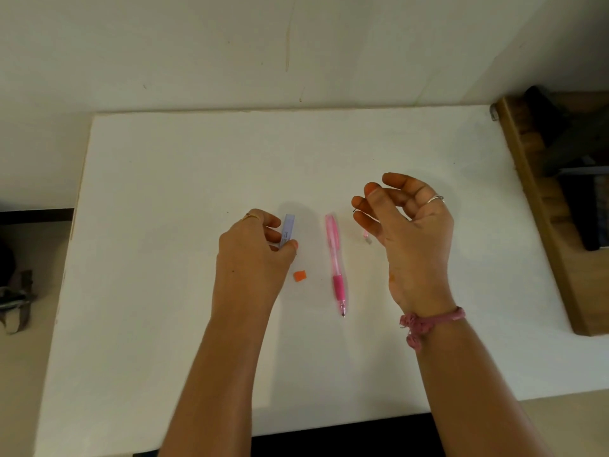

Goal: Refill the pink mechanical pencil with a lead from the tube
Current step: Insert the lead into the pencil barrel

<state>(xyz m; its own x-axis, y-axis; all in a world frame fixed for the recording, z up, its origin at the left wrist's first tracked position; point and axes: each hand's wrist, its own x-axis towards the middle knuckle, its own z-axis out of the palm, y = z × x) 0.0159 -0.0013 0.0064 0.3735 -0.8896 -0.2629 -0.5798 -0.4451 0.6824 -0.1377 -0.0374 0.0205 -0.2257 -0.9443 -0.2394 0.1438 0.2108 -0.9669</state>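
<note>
A: Start nearest. What shows first?

B: Two bare forearms reach over the white table (164,291). The right wrist wears a pink braided band (428,321).

A: And the pink mechanical pencil (336,262)?

B: It lies flat on the table between the two hands, touched by neither. Its metal tip points toward the person, the darker pink rubber sleeve sits just above the tip, and its far end points away.

A: Anything beside it?

B: A small orange cap (300,276) lies on the table left of the pencil, just below the left hand (253,252).

A: What is the left hand's grip doing?

B: It is clenched on the lead tube (287,229), a pale lilac stick held between thumb and fingers, its far end sticking out past them. A ring sits on one finger.

A: And the right hand (412,232)?

B: It is raised right of the pencil, palm turned inward. Thumb and forefinger pinch a thin dark lead (354,211); only a short end shows at the fingertips. The other fingers are loosely spread, one with a silver ring.

A: Under that hand?

B: A small pink and clear piece (366,237) lies on the table, partly hidden by the fingers; I cannot tell what it is.

A: Farther back?

B: Bare tabletop, then a pale wall (296,44). A wooden shelf (540,225) stands at the right edge.
</note>
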